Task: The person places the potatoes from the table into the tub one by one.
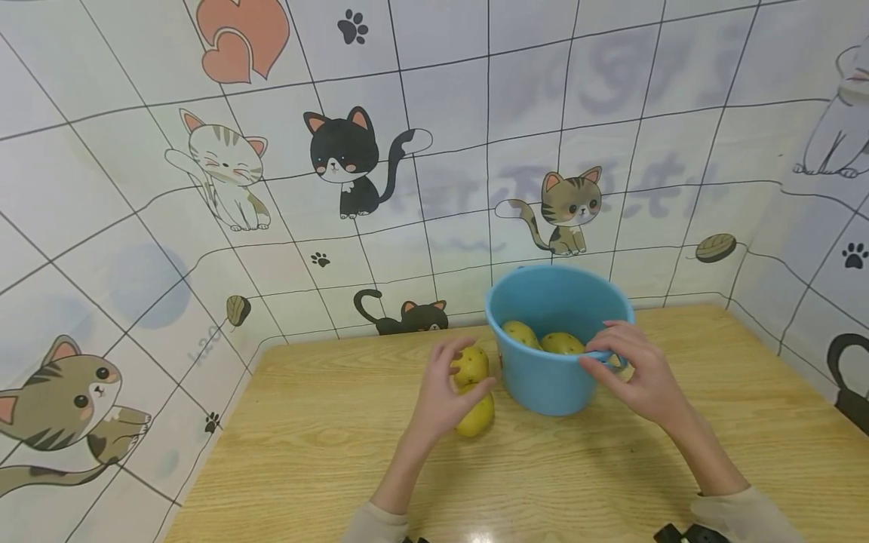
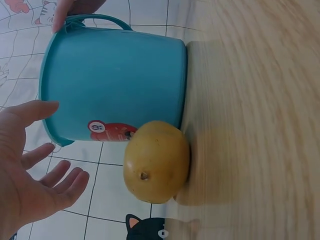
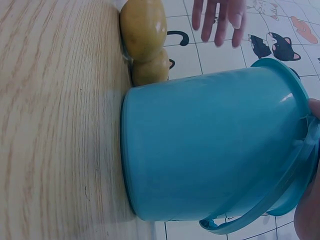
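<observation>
A light-blue plastic bucket [image 1: 550, 385] stands upright on the wooden table, with yellow fruits [image 1: 520, 334] inside it. My right hand [image 1: 638, 373] pinches its rim on the right side, beside the handle [image 3: 270, 200]. Left of the bucket are two more smooth yellow fruits, a farther one [image 1: 473, 367] and a nearer one [image 1: 477, 415]. Above them hovers my left hand [image 1: 441, 396], fingers spread and holding nothing. In the left wrist view, one fruit [image 2: 156, 162] shows a small dark stem spot. The bucket wall hides part of the fruits inside.
The wooden table [image 1: 326, 437] meets a wall covering [image 1: 448, 151] printed with cartoon cats at its back. Side walls rise to the left and right. A red label [image 2: 111, 131] is on the bucket's side.
</observation>
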Action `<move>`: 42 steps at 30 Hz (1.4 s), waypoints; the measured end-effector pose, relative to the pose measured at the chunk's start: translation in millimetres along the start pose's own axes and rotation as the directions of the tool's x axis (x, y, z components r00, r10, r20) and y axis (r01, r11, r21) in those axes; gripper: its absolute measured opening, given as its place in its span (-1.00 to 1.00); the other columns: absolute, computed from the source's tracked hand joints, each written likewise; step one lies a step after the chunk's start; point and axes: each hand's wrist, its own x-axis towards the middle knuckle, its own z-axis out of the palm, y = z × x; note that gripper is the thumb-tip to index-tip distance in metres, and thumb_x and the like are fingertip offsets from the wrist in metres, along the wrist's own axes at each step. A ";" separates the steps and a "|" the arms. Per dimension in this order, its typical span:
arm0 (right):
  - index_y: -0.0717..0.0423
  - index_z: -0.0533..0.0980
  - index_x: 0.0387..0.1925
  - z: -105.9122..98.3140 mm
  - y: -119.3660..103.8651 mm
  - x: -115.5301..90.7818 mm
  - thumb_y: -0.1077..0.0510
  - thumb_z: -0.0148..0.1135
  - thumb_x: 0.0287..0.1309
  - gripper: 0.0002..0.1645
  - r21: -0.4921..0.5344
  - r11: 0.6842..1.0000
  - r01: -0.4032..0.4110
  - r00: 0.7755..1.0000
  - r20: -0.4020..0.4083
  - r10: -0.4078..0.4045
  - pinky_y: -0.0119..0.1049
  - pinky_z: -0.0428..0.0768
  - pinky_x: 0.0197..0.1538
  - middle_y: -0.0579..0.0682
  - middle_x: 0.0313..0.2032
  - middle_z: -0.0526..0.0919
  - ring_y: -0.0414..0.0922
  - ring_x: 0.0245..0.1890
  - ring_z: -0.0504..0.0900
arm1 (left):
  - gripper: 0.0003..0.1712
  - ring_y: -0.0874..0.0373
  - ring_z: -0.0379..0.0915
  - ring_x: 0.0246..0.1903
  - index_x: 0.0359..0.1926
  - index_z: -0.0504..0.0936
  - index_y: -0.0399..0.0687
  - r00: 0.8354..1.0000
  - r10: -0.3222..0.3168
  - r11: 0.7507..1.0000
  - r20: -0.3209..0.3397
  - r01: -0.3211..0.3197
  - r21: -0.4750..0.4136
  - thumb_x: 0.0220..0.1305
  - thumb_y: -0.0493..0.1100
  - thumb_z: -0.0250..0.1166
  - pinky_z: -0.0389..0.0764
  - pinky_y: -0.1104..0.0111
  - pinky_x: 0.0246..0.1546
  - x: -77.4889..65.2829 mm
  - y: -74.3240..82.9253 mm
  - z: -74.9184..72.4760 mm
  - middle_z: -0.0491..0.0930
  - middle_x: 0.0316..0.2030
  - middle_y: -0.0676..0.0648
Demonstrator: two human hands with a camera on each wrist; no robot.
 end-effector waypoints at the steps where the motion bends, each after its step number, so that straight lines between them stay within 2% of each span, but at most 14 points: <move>1: 0.18 0.64 -0.38 0.0 -0.1 0.0 -0.14 0.27 0.36 -0.55 0.002 1.000 0.000 1.000 0.000 0.000 -0.23 0.34 0.34 -0.02 -0.41 0.62 -0.10 -0.19 0.52 | -0.30 -0.24 0.33 0.18 0.30 0.47 -0.10 1.000 -0.002 1.000 0.004 0.002 0.003 0.16 -0.10 0.49 0.51 -0.08 0.15 -0.5 -1.7 -0.4 0.37 0.22 -0.15; 9: 0.19 0.63 -0.39 -0.1 -2.8 1.7 -0.12 0.27 0.37 -0.55 0.003 1.000 0.000 1.000 0.002 0.000 -0.22 0.34 0.34 -0.02 -0.41 0.62 -0.10 -0.21 0.52 | -0.24 -0.23 0.36 0.14 0.32 0.44 -0.15 0.997 -0.056 0.998 0.060 0.055 0.026 0.10 -0.17 0.51 0.49 -0.13 0.14 -4.2 -15.6 -3.5 0.38 0.21 -0.28; 14: 0.19 0.63 -0.39 -0.3 -3.0 2.0 -0.13 0.26 0.37 -0.54 -0.002 1.000 -0.001 1.000 0.001 0.001 -0.22 0.34 0.34 -0.02 -0.42 0.62 -0.10 -0.21 0.52 | -0.20 -0.23 0.36 0.12 0.32 0.43 -0.25 0.990 -0.088 0.995 0.108 0.082 0.058 0.09 -0.14 0.53 0.50 -0.13 0.10 -6.4 -21.3 -6.1 0.38 0.18 -0.29; 20: 0.20 0.63 -0.39 -0.1 -2.6 2.1 -0.15 0.25 0.37 -0.52 -0.001 1.000 0.007 1.000 -0.004 -0.007 -0.24 0.34 0.33 -0.01 -0.42 0.62 -0.12 -0.21 0.52 | -0.17 -0.21 0.37 0.13 0.33 0.43 -0.22 0.979 -0.128 0.986 0.160 0.108 0.126 0.07 -0.12 0.55 0.52 -0.05 0.09 -7.8 -25.2 -9.2 0.39 0.19 -0.26; 29: 0.21 0.63 -0.40 0.0 -2.7 3.7 -0.16 0.24 0.37 -0.51 -0.006 1.000 0.021 1.000 -0.009 -0.021 -0.23 0.36 0.32 -0.01 -0.43 0.62 -0.11 -0.23 0.52 | -0.18 -0.22 0.38 0.19 0.29 0.48 -0.14 0.948 -0.222 0.955 0.228 0.165 0.245 -0.01 -0.07 0.59 0.47 -0.12 0.18 -10.1 -26.9 -12.4 0.38 0.24 -0.26; 35: 0.21 0.63 -0.40 0.2 -2.1 3.2 -0.15 0.25 0.37 -0.52 -0.003 1.000 0.018 1.000 -0.010 -0.018 -0.22 0.36 0.33 0.00 -0.43 0.62 -0.09 -0.22 0.53 | -0.22 -0.19 0.39 0.19 0.25 0.51 -0.21 0.930 -0.244 0.945 0.274 0.165 0.282 0.00 -0.12 0.59 0.44 -0.08 0.24 -12.1 -32.9 -14.5 0.43 0.17 -0.23; 42: 0.20 0.63 -0.39 -0.1 0.1 1.4 -0.15 0.26 0.36 -0.53 0.001 1.000 0.008 1.000 -0.007 -0.008 -0.22 0.35 0.33 -0.01 -0.42 0.63 -0.09 -0.20 0.52 | -0.29 -0.04 0.43 0.05 0.26 0.51 -0.23 0.908 -0.275 0.939 0.317 0.183 0.291 0.09 -0.14 0.52 0.52 0.05 0.10 -11.9 -36.5 -18.8 0.50 0.09 -0.15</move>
